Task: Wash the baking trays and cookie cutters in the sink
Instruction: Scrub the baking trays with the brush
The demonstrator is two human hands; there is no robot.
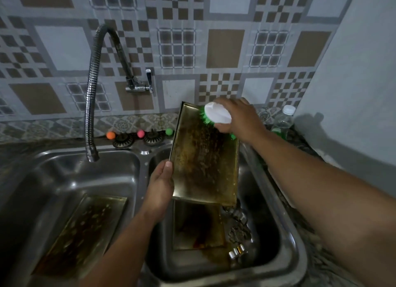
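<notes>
Head view: your left hand (160, 186) holds the tray (205, 158) over the sink (289, 233), right hand (237, 117) grips the brush (217, 113); scrub downward next.

I see a steel sink (70, 175), glossy but dull with stains. The tilted tray (203, 164) is metal, shiny at the edges, browned and rough-looking in the middle. The brush (217, 113) has smooth white plastic and green bristles.

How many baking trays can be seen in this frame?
3. One tray is held tilted over the right basin by the left hand while the right hand scrubs it; a second lies below it; a third lies in the left basin.
</notes>
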